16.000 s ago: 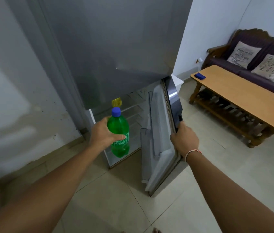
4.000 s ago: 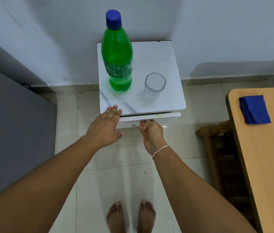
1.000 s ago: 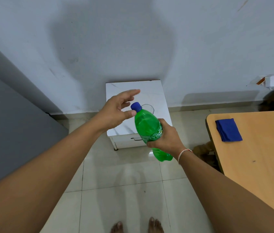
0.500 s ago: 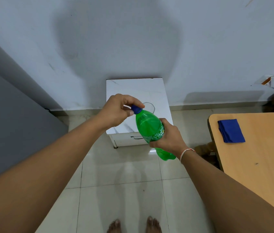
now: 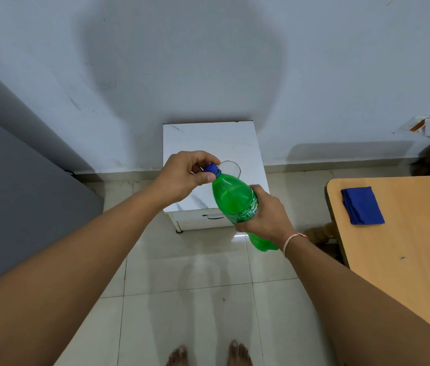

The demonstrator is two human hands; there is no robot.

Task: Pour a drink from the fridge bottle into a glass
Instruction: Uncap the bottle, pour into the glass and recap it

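Observation:
My right hand (image 5: 265, 216) grips the middle of a green plastic bottle (image 5: 231, 198), held tilted in the air in front of a small white cabinet (image 5: 210, 140). The fingers of my left hand (image 5: 186, 174) are closed around the bottle's blue cap (image 5: 211, 169). A clear glass (image 5: 231, 167) stands on the cabinet top, mostly hidden behind the cap and bottle neck; only its rim shows.
The grey fridge side (image 5: 10, 186) stands at the left. A wooden table (image 5: 404, 247) with a folded blue cloth (image 5: 361, 206) lies at the right. The white wall is close behind the cabinet. My bare feet show on the tiled floor (image 5: 182, 299).
My left hand has closed on the cap, having been open above it a second ago. The bottle stays tilted in my right hand.

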